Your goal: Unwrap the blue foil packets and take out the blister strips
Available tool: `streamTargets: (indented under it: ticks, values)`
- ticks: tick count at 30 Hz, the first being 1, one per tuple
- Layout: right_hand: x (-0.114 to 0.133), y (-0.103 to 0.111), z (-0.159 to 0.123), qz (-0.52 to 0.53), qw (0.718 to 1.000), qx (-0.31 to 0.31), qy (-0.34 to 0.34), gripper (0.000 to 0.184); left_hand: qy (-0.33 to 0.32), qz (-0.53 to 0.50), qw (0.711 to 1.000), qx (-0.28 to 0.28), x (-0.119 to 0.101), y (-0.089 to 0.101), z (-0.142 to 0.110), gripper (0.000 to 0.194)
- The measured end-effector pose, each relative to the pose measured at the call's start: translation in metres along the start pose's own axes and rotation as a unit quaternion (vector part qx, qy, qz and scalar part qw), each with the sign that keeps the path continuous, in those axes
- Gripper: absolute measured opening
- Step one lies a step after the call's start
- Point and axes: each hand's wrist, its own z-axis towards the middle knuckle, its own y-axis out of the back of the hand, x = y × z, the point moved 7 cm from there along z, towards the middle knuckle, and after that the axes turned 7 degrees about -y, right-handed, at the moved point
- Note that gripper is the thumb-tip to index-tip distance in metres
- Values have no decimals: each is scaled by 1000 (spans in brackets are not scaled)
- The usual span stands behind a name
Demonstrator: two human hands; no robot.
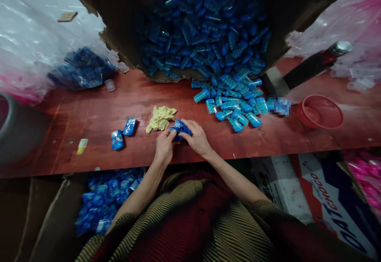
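Note:
My left hand (165,145) and my right hand (197,137) meet over the table, both closed on a small blue plastic packet (179,129). The thumbs press on its near side, and my fingers hide part of it. Just beyond my left hand lies a crumpled yellow cloth (161,118). Two blue packets (129,127) rest on the table to the left. To the right of my hands, a heap of clear, blue-capped containers with small blue balls inside (233,101) spreads over the wood.
A cardboard box (119,27) opens toward me, full of similar containers. At right stand a red basket (320,112) and a dark-handled tool (309,71). A grey bucket (18,131) is at left. Below the table edge sits a box of blue packets (110,194).

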Motion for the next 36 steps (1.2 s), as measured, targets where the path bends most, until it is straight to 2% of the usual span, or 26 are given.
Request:
streamTargets:
  ticks: [1, 5, 10, 12, 18, 24, 27, 31, 33, 36]
  values:
    - [-6, -1, 3, 45, 998, 11, -33, 38, 2, -8, 1000, 1, 1, 0, 1, 37]
    - [-23, -12, 8, 193, 969, 70, -137, 20, -5, -27, 1000, 5, 1, -2, 1, 36]
    - [-31, -19, 2, 263, 945, 38, -192, 21, -7, -10, 1000, -18, 6, -4, -2, 32]
    - [-29, -20, 0, 251, 949, 28, -190, 21, -19, 0, 999, -31, 5, -4, -1, 30]
    - [-18, -7, -2, 157, 974, -20, -164, 19, -4, -22, 1000, -13, 3, -17, 5, 33]
    - [-15, 2, -2, 114, 980, -54, -156, 23, 6, -35, 999, -27, 6, -29, 8, 25]
    - [-18, 5, -2, 120, 980, -49, -153, 26, 22, -50, 999, -2, 6, -30, 7, 27]
    - [-18, 12, -2, 155, 977, -40, -143, 31, 93, -41, 990, 100, 8, -32, 2, 32]
    - [-13, 15, -3, 148, 981, -27, -127, 36, 102, -32, 989, 101, 7, -26, 2, 32]
    - [-6, 22, 0, 117, 989, -5, -92, 39, 99, -44, 992, 65, 6, -18, 3, 29]
